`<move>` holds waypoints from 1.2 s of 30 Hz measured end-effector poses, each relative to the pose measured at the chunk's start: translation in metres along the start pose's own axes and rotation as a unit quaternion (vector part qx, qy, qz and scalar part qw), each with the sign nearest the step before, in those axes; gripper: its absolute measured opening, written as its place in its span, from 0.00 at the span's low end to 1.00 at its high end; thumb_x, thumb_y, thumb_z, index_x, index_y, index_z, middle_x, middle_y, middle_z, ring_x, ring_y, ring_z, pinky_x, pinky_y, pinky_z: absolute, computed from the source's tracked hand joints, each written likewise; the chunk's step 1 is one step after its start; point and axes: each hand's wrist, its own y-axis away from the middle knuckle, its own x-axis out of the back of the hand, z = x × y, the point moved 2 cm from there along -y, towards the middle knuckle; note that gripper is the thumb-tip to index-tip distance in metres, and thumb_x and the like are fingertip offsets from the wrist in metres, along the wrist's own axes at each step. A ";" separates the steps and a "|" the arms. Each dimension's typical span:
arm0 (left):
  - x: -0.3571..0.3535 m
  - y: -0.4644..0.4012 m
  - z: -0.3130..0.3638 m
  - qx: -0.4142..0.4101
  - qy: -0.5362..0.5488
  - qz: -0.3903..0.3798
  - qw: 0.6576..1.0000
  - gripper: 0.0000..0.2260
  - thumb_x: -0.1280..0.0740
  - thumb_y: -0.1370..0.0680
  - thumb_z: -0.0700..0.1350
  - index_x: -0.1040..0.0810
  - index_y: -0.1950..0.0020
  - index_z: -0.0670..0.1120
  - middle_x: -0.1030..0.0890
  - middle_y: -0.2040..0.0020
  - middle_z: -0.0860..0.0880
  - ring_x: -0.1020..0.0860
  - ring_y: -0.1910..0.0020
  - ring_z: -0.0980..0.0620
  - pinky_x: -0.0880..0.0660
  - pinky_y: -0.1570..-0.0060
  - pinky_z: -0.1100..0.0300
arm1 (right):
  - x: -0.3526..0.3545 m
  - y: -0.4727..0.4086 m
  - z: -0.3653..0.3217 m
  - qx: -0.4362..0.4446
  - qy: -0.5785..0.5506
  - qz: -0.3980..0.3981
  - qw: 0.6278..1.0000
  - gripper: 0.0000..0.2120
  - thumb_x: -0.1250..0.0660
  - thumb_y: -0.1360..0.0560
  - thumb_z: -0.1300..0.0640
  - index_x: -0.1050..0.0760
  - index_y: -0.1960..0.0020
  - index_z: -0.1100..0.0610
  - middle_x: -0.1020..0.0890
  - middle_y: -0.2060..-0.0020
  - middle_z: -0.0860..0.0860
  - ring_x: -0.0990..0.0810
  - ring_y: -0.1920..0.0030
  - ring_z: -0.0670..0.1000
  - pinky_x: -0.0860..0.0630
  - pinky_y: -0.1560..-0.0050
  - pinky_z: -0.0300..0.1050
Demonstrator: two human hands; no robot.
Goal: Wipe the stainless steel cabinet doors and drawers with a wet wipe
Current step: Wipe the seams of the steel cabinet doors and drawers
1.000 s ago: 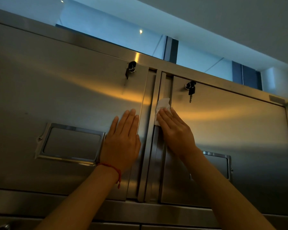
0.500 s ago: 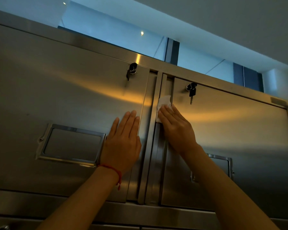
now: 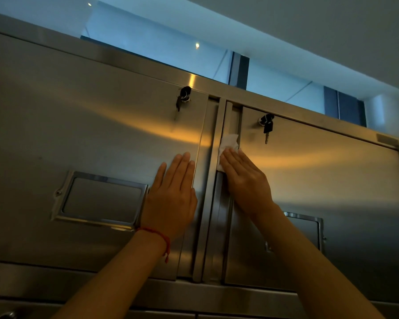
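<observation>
Pressing crumpled white wipe (image 3: 228,143) against brushed-steel door (image 3: 320,171).

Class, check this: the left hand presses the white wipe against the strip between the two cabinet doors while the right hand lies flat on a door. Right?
Not quite. The head view shows the right hand pressing the wipe there; the left hand lies flat on the left door.

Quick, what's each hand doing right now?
Left hand: open, flat on the left stainless steel cabinet door.
Right hand: open, pressing the white wet wipe.
</observation>
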 end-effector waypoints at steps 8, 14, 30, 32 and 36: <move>0.000 0.001 0.000 -0.001 -0.003 0.009 1.000 0.23 0.47 0.24 0.45 0.29 0.34 0.35 0.29 0.34 0.36 0.30 0.34 0.39 0.30 0.40 0.39 | -0.001 -0.002 0.003 0.005 0.007 -0.004 1.000 0.25 0.20 0.42 0.68 0.21 0.47 0.70 0.20 0.48 0.66 0.19 0.48 0.62 0.25 0.47 0.57; -0.001 0.000 0.000 0.001 -0.008 0.005 1.000 0.23 0.48 0.24 0.45 0.29 0.34 0.36 0.29 0.33 0.36 0.30 0.34 0.39 0.30 0.39 0.40 | -0.004 -0.007 0.008 0.008 0.007 -0.003 1.000 0.25 0.20 0.42 0.69 0.21 0.47 0.70 0.20 0.49 0.67 0.19 0.48 0.63 0.25 0.48 0.59; -0.002 0.001 -0.001 0.001 -0.013 0.010 1.000 0.23 0.48 0.24 0.46 0.29 0.33 0.36 0.29 0.33 0.37 0.30 0.33 0.40 0.30 0.39 0.40 | -0.004 -0.014 0.011 -0.014 -0.017 0.002 1.000 0.24 0.21 0.42 0.70 0.22 0.47 0.71 0.20 0.49 0.67 0.20 0.49 0.64 0.25 0.49 0.61; -0.002 0.001 0.000 0.000 -0.014 0.010 1.000 0.23 0.48 0.24 0.45 0.29 0.33 0.36 0.29 0.33 0.37 0.30 0.34 0.40 0.30 0.39 0.40 | -0.004 -0.010 0.008 -0.012 -0.015 0.000 1.000 0.25 0.21 0.42 0.70 0.22 0.47 0.71 0.20 0.49 0.67 0.19 0.49 0.64 0.25 0.49 0.61; -0.002 0.001 0.000 0.001 -0.017 0.009 1.000 0.23 0.48 0.24 0.46 0.29 0.33 0.36 0.29 0.33 0.36 0.30 0.34 0.39 0.30 0.39 0.40 | -0.007 -0.014 0.012 -0.015 -0.013 -0.003 1.000 0.25 0.21 0.42 0.70 0.22 0.47 0.71 0.20 0.49 0.67 0.20 0.49 0.64 0.25 0.49 0.61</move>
